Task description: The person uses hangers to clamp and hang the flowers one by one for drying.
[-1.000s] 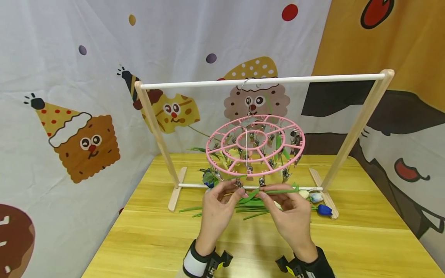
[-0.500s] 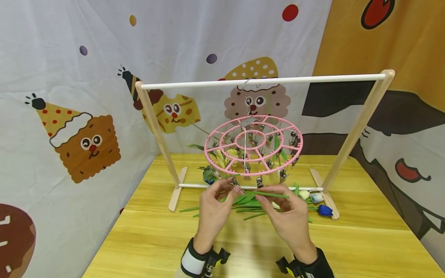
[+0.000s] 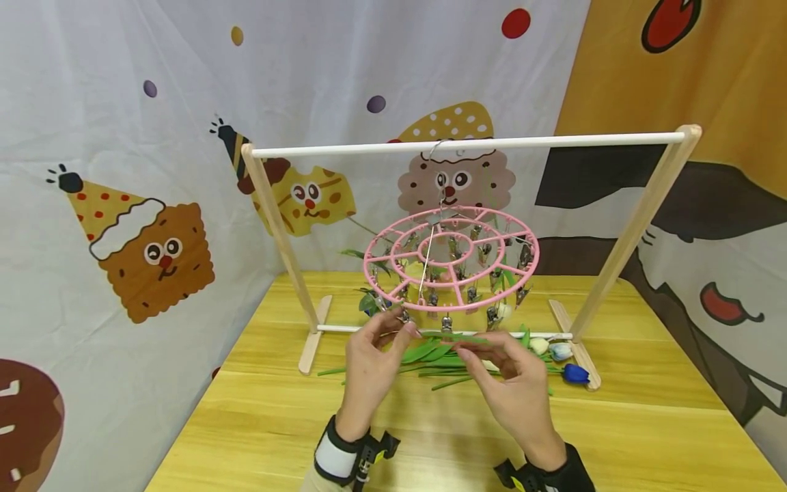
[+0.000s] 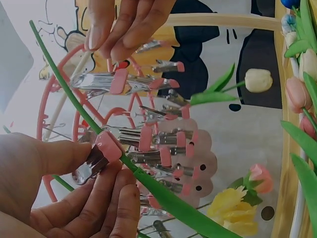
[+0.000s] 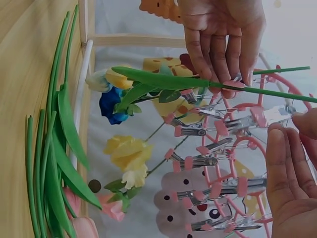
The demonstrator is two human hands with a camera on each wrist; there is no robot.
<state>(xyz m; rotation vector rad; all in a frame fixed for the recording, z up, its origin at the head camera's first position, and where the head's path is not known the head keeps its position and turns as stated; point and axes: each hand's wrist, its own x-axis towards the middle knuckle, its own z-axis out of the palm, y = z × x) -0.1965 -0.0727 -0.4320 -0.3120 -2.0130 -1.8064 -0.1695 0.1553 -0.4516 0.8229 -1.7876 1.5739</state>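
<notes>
A pink round clip hanger (image 3: 367, 263) hangs from a rack, ringed with metal clips with pink tips. My left hand (image 3: 371, 359) pinches one metal clip (image 4: 91, 167) between thumb and fingers at the hanger's near left side. That clip's pink tip lies across a green flower stem (image 4: 64, 79) with a long leaf (image 5: 158, 78); the stem's blossom cannot be made out. My right hand (image 5: 297, 183) is beside the stem near another clip (image 5: 267, 117), its fingers fairly straight and the thumb apart from them, with nothing visibly held.
The wooden rack's white top bar (image 3: 553, 141) spans above the hanger. Loose artificial tulips, among them a blue tulip (image 3: 576, 373), lie on the wooden table (image 3: 246, 437) under it. A yellow flower (image 5: 126, 151) and several others hang from the far clips.
The hanger has turned a little, carrying its near clips leftward. My left hand has shifted left with the clip and stem. The right hand's fingers have come off the stem.
</notes>
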